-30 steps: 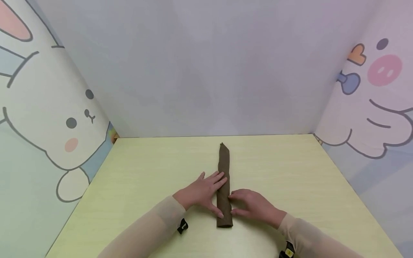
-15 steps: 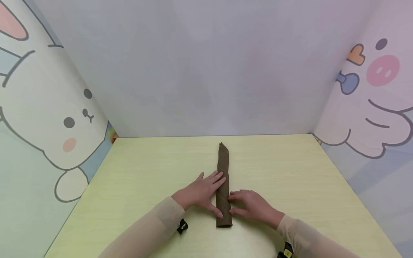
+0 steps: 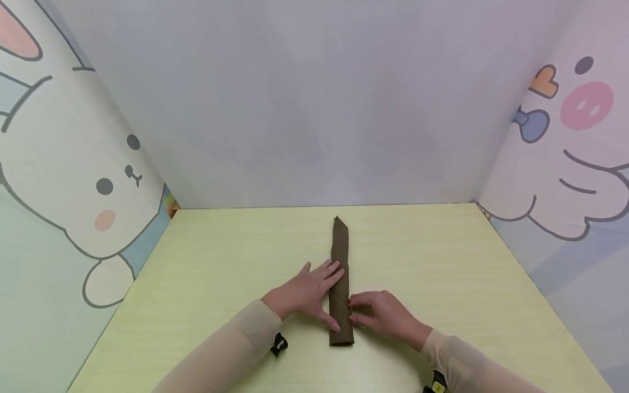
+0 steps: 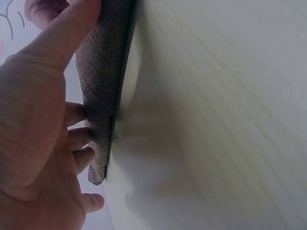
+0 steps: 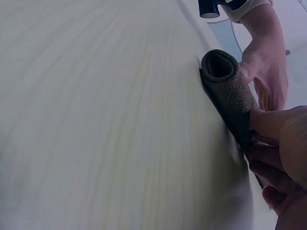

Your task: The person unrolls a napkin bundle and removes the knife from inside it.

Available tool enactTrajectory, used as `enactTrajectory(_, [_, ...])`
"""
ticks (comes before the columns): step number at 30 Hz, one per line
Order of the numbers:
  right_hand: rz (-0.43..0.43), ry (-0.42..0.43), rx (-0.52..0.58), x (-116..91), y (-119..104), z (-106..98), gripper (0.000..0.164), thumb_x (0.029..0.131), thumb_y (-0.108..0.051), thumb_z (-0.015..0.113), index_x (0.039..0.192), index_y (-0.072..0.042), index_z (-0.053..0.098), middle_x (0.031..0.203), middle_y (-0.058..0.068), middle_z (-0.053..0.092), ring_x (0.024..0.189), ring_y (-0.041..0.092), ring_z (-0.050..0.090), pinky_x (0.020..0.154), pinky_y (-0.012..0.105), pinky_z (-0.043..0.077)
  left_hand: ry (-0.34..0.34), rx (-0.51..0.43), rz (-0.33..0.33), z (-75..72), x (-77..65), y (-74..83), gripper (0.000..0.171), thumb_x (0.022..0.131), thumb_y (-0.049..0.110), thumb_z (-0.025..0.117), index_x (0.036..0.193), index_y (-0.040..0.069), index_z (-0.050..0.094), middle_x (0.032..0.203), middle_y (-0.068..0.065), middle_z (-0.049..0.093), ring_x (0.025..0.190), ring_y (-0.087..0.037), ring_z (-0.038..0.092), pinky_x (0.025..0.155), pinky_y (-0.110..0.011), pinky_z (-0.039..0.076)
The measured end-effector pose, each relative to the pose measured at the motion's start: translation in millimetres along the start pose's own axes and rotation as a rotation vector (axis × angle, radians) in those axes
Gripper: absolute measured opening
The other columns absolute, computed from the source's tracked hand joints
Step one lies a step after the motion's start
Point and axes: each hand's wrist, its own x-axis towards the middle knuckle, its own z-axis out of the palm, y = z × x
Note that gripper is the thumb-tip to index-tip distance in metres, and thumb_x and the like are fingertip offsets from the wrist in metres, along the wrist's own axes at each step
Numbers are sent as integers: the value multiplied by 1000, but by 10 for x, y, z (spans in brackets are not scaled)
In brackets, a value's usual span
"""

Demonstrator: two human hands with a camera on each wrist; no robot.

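Note:
A brown cloth (image 3: 340,305), rolled into a long narrow tube, lies lengthwise on the table. Its far end tapers to a point; at the near end, the right wrist view shows the round hollow of the rolled cloth (image 5: 229,88). My left hand (image 3: 307,292) rests on it from the left, fingers spread over the top and thumb lower down near the close end. From the right, my right hand (image 3: 388,314) pinches at the roll's side edge with curled fingers and thumb. In the right wrist view its thumb (image 5: 268,123) presses against the fabric.
The pale wood-grain table (image 3: 236,240) extends around the roll. A plain pale wall (image 3: 314,109) rises behind it, and panels with cartoon animals stand at left and right. Black straps (image 3: 279,345) show at both wrists.
My right hand shifts very slightly at the roll's right side, its fingers and thumb staying against it. The left hand and the rolled cloth keep their places.

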Motion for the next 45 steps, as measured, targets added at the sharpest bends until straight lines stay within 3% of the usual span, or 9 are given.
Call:
enactTrajectory(5, [3,16,27,-5,2,7,15,84,-21,76,98,-18,75,96,-14,70,91,3,65,79,29,53,9,7,4,-2,5,-4,130,57,93,50,156,15,17,161,-6,12,147,-22,11,108,-59,24])
enactTrajectory(11, [61,-4,70,6,-16,14,11,84,-21,76,95,-19,75,93,-17,70,89,1,64,78,28,52,10,18,8,9,16,-10,130,57,94,48,156,15,18,161,-7,13,147,-23,12,107,-59,25])
enactTrajectory(17, [109,-16,89,37,-50,-2,2,86,-23,74,86,-22,73,82,-21,66,77,-3,60,71,25,50,5,4,2,26,30,7,130,57,93,50,156,15,17,161,-7,12,147,-22,11,107,-59,25])
enactTrajectory(22, [124,-19,53,57,-74,-14,12,88,-21,71,79,-26,67,73,-23,61,67,-3,53,64,22,46,5,-9,-1,31,41,18,131,57,93,51,156,14,16,161,-7,11,147,-22,10,108,-59,24])
enactTrajectory(28, [113,-37,51,76,-102,-50,13,91,-19,68,79,-23,65,74,-20,59,65,-3,50,62,22,44,4,-17,-2,36,58,15,131,57,93,51,156,14,16,161,-7,10,147,-22,10,108,-59,24])
enactTrajectory(35, [173,-103,177,104,-151,-142,10,97,-22,60,90,-18,66,85,-10,64,55,-1,43,53,21,40,-1,-38,-5,23,71,13,130,58,91,53,156,13,16,161,-7,10,147,-23,10,108,-60,23])
enactTrajectory(38, [188,-108,182,103,-153,-153,10,97,-24,60,90,-19,66,87,-9,65,53,-1,42,53,21,40,-7,-42,-5,20,73,14,131,58,91,53,156,13,16,161,-8,10,147,-23,9,108,-60,23])
enactTrajectory(41, [188,-93,150,86,-136,-144,9,95,-26,62,90,-21,68,88,-13,66,59,-1,49,58,22,45,-6,-40,-5,26,78,13,131,58,92,52,156,13,16,161,-8,10,147,-23,10,108,-60,23])
enactTrajectory(45, [162,-79,99,43,-101,-135,12,91,-29,68,97,-20,72,95,-13,69,85,3,62,76,29,51,-2,-36,-2,29,80,12,131,58,92,52,156,13,16,161,-7,10,147,-23,9,108,-60,22])
